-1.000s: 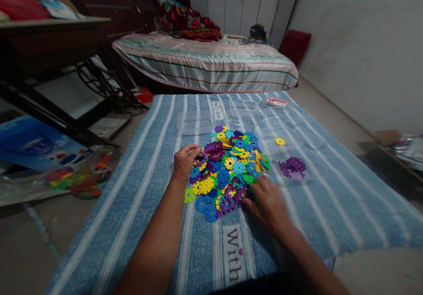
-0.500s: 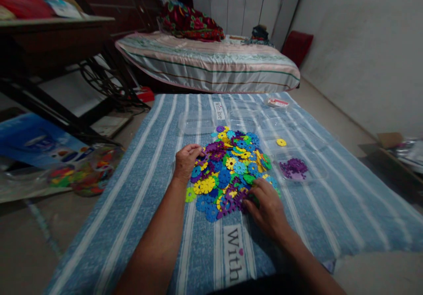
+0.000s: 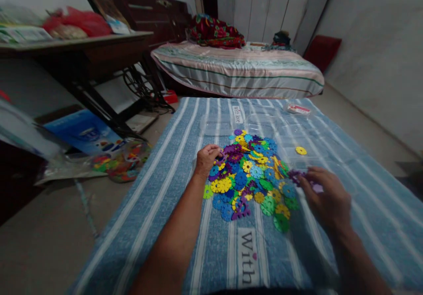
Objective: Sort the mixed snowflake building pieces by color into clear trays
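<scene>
A heap of notched plastic discs (image 3: 240,179) in blue, yellow, green and purple lies on the striped cloth. My left hand (image 3: 207,159) rests at the heap's left edge, thumb and fingers pinched together by some purple discs; what is between the fingertips is too small to make out. To the right, my right hand (image 3: 327,196) is over a clear plastic tub with purple discs in it (image 3: 317,188). Its fingers are closed on purple notched discs (image 3: 295,176) at the tub's left side. The hand hides most of the tub.
Clear tubs (image 3: 216,125) stand behind the heap, and one yellow disc (image 3: 300,151) lies in a tub at the right. A small red-and-white package (image 3: 298,109) sits at the back. Beyond are a bed (image 3: 238,70) and, at left, a sewing-machine table (image 3: 99,41).
My right hand has moved from the heap's front right to over the purple discs' tub, carrying purple discs. Green and yellow discs now show where it was. The left hand stays; the view has turned left.
</scene>
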A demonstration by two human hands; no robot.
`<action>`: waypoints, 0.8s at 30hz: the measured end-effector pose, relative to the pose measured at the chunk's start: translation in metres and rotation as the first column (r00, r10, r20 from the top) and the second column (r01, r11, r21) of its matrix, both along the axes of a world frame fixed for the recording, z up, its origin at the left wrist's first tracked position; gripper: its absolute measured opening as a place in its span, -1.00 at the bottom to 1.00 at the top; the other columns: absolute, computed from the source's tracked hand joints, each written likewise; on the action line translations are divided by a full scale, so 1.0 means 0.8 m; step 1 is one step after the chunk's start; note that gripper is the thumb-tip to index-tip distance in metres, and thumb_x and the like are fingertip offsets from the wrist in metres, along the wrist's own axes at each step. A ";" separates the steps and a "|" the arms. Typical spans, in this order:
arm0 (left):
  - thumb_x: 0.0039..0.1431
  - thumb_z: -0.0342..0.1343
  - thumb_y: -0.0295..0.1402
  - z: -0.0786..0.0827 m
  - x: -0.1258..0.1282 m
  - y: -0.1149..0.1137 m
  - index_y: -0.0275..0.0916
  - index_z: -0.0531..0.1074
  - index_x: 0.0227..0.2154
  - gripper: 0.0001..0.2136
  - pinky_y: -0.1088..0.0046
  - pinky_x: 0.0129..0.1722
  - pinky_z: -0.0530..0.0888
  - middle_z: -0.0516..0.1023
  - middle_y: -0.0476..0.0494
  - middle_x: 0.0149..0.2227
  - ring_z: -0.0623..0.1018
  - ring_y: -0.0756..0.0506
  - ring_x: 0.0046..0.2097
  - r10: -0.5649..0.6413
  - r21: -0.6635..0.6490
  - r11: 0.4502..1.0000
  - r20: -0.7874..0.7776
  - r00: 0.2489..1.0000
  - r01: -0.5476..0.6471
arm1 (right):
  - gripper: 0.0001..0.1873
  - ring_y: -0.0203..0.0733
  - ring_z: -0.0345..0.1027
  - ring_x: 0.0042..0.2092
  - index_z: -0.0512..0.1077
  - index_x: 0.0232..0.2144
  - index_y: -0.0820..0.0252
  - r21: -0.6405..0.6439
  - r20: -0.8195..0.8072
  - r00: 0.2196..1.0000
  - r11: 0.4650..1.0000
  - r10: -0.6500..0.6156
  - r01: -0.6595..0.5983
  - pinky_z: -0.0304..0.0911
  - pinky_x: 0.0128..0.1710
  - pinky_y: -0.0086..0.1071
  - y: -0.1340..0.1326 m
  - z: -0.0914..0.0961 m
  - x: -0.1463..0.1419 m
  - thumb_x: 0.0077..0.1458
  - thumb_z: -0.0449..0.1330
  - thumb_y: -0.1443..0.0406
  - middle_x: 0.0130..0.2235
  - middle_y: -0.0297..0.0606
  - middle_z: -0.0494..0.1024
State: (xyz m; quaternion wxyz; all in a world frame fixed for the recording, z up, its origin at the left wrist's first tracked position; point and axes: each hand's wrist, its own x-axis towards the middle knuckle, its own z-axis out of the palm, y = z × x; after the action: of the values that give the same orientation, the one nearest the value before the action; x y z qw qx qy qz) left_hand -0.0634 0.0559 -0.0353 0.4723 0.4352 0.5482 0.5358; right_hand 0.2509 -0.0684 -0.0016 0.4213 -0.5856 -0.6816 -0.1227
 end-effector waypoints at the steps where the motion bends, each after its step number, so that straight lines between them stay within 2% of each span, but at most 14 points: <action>1: -0.17 0.25 -0.17 0.001 0.000 -0.001 -0.26 0.45 -0.39 -0.70 0.52 -0.59 0.43 0.53 -0.01 -0.54 0.48 -0.01 -0.54 0.000 -0.004 1.000 0.002 1.000 0.000 | -0.77 0.00 0.45 -0.17 0.45 -0.40 0.17 0.046 0.041 0.997 0.997 -0.068 0.066 0.35 -0.12 -0.10 0.006 0.003 0.014 0.15 0.17 0.13 -0.26 -0.08 0.56; 4: -0.17 0.24 -0.18 0.001 0.001 -0.002 -0.27 0.44 -0.41 -0.72 0.54 -0.61 0.41 0.52 -0.02 -0.54 0.48 -0.01 -0.53 0.000 0.005 1.000 -0.001 1.000 0.000 | -0.74 0.01 0.43 -0.24 0.45 -0.43 0.18 0.122 0.171 0.961 0.972 -0.219 0.200 0.34 -0.20 -0.12 0.017 0.005 0.045 0.15 0.15 0.13 -0.32 -0.07 0.55; 6: -0.16 0.24 -0.19 0.000 0.000 -0.002 -0.27 0.44 -0.41 -0.72 0.54 -0.62 0.40 0.51 -0.02 -0.54 0.47 0.00 -0.53 -0.004 0.008 1.000 0.003 1.000 0.004 | -0.75 0.01 0.43 -0.24 0.45 -0.41 0.18 0.133 0.200 0.951 0.968 -0.235 0.212 0.33 -0.20 -0.13 0.017 0.001 0.048 0.15 0.14 0.13 -0.33 -0.08 0.55; 10: -0.15 0.23 -0.19 -0.004 -0.001 -0.001 -0.26 0.44 -0.41 -0.73 0.55 -0.62 0.39 0.51 -0.02 -0.54 0.47 -0.01 -0.53 -0.009 0.014 1.000 0.001 1.000 0.009 | -0.83 -0.03 0.45 -0.20 0.45 -0.38 0.17 0.111 0.181 0.982 0.993 -0.054 0.034 0.36 -0.15 -0.16 0.005 -0.017 0.010 0.17 0.15 0.21 -0.29 -0.11 0.57; 15: -0.15 0.25 -0.18 -0.006 -0.002 -0.002 -0.25 0.45 -0.44 -0.74 0.55 -0.59 0.37 0.51 -0.01 -0.56 0.48 -0.01 -0.52 -0.007 0.047 0.999 -0.031 1.000 0.008 | -0.92 -0.05 0.44 -0.13 0.44 -0.31 0.15 0.040 0.167 0.966 0.978 0.197 -0.206 0.39 -0.11 -0.15 -0.008 -0.043 -0.054 0.18 0.14 0.30 -0.23 -0.11 0.56; 19: -0.15 0.25 -0.19 -0.005 -0.002 -0.003 -0.25 0.45 -0.45 -0.75 0.54 -0.58 0.38 0.52 -0.02 -0.56 0.48 -0.01 -0.52 -0.015 0.053 0.998 -0.020 1.000 0.016 | -0.86 0.01 0.39 -0.01 0.44 -0.21 0.14 -0.069 0.166 0.941 0.956 0.294 -0.286 0.37 -0.05 -0.06 -0.007 -0.057 -0.082 0.19 0.13 0.27 -0.13 -0.09 0.53; 24: -0.15 0.25 -0.20 -0.005 -0.002 -0.005 -0.26 0.46 -0.46 -0.76 0.55 -0.55 0.37 0.52 -0.03 -0.57 0.47 0.00 -0.51 -0.010 0.062 0.998 -0.025 1.000 0.011 | -0.66 0.15 0.26 0.11 0.44 -0.06 0.19 -0.245 0.225 0.895 0.911 0.386 -0.331 0.31 0.02 0.05 0.002 -0.074 -0.093 0.15 0.16 0.17 0.01 0.02 0.45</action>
State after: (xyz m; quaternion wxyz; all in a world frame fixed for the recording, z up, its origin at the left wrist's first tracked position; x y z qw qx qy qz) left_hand -0.0651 0.0521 -0.0391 0.4545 0.4591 0.5345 0.5448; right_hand 0.1768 -0.0669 -0.0606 0.2793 -0.4665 -0.8377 -0.0517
